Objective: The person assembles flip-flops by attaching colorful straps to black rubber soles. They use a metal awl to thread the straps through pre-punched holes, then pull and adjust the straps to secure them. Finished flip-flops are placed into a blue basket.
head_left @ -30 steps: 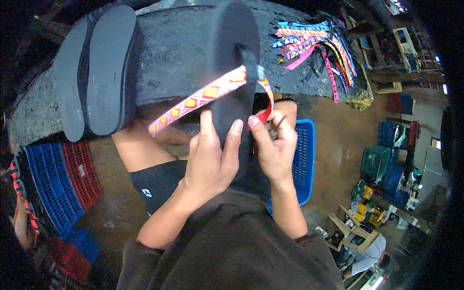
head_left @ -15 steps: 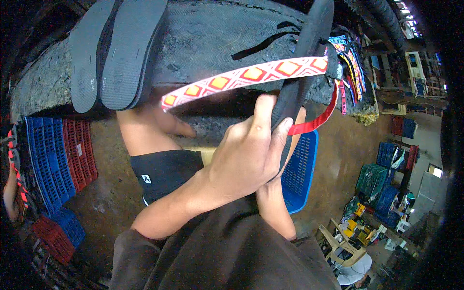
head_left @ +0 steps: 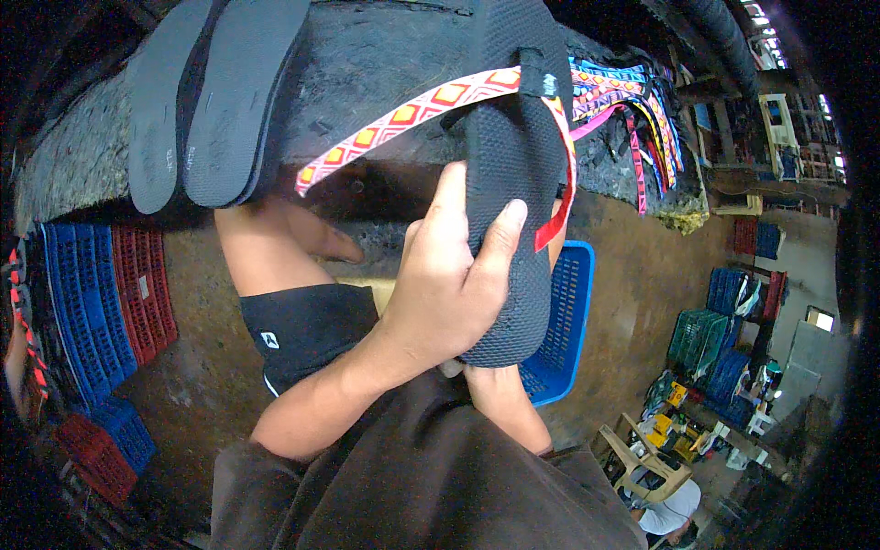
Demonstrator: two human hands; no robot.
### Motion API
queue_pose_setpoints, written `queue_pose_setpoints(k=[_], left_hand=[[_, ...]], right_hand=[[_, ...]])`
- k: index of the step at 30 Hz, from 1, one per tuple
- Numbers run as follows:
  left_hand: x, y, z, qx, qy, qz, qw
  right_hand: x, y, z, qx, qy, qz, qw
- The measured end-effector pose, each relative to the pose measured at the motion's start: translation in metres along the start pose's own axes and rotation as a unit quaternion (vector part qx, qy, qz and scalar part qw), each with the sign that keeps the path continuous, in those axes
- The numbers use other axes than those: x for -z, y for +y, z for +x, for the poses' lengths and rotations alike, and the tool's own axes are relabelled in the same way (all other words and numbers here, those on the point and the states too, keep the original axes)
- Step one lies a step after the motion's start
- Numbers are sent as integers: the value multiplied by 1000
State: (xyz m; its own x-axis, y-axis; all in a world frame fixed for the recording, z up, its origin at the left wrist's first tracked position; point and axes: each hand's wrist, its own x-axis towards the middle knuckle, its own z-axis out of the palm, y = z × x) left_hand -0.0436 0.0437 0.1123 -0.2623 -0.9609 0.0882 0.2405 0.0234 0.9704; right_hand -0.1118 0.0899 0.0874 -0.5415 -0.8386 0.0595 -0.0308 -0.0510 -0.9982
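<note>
A black flip-flop sole stands tilted before me, textured face toward me. A patterned strap in white, red and yellow passes through a small black loop at its upper part. One strap end curves out left; the other bends down the right side, showing red. My left hand is closed on the sole's left edge, its thumb lying across the face and its index finger pointing up. Behind the heel is my right hand, holding the sole from beneath; most of its fingers are hidden.
Grey soles lie at the worktable's left. Colourful straps hang over its right side. A blue basket stands on the floor at my right. Blue crates and red crates stand left. A beige chair is lower right.
The flip-flop has turned from edge-on to show its broad face and shifted left. My left thumb now lies on that face. The red strap end swung downward.
</note>
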Motion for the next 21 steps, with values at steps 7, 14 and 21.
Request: queue_pose_setpoints(k=[7, 14, 21], left_hand=[[12, -9, 8, 20, 7, 26, 999], [24, -1, 11, 30, -4, 16, 999], [46, 2, 23, -7, -77, 265, 961]], right_hand=[[29, 47, -7, -292, -1, 459, 839], [57, 59, 10, -266, -143, 328, 895], [44, 6, 27, -83, -113, 68, 988]])
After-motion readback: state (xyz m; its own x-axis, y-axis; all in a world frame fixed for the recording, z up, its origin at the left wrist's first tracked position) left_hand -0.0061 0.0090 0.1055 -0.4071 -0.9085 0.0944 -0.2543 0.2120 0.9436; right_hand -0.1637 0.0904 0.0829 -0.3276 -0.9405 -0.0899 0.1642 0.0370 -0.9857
